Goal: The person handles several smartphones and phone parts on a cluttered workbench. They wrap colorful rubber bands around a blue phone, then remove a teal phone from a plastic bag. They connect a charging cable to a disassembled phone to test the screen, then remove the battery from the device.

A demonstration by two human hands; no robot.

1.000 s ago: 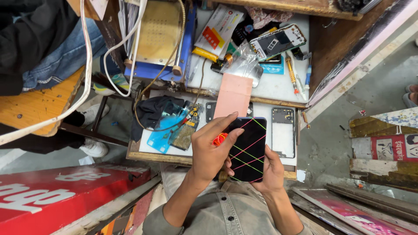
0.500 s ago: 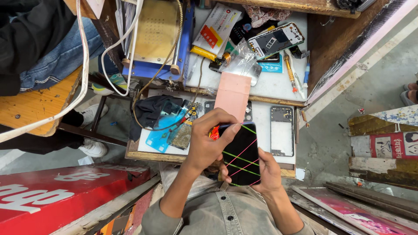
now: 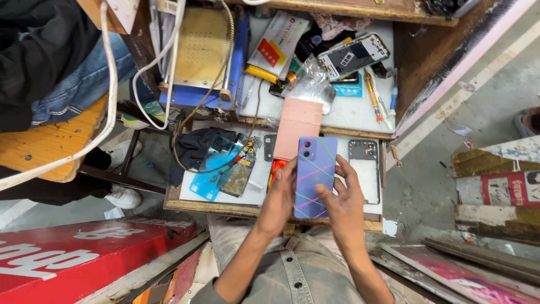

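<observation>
A phone (image 3: 315,175) lies back-up between my hands over the small wooden worktable (image 3: 225,207). Its back is purple with thin coloured lines and two camera lenses at the top. My left hand (image 3: 278,200) grips its left edge. My right hand (image 3: 344,201) holds the right edge with spread fingers, the thumb resting on the back cover. A red-handled tool (image 3: 275,167) lies just under my left hand's fingertips.
A bare phone frame (image 3: 364,174), a pink sheet (image 3: 298,126), teal film (image 3: 209,171) and a black cloth (image 3: 194,147) lie on the table. Behind are a blue heating plate (image 3: 202,50), an opened phone (image 3: 351,56) and screwdrivers (image 3: 372,97). Another person in jeans (image 3: 73,84) sits left; a red signboard (image 3: 84,253) lies below.
The phone has been turned over: its dark screen with coloured lines faced up before, now the purple back does. My left hand moved from on top of it to its left edge.
</observation>
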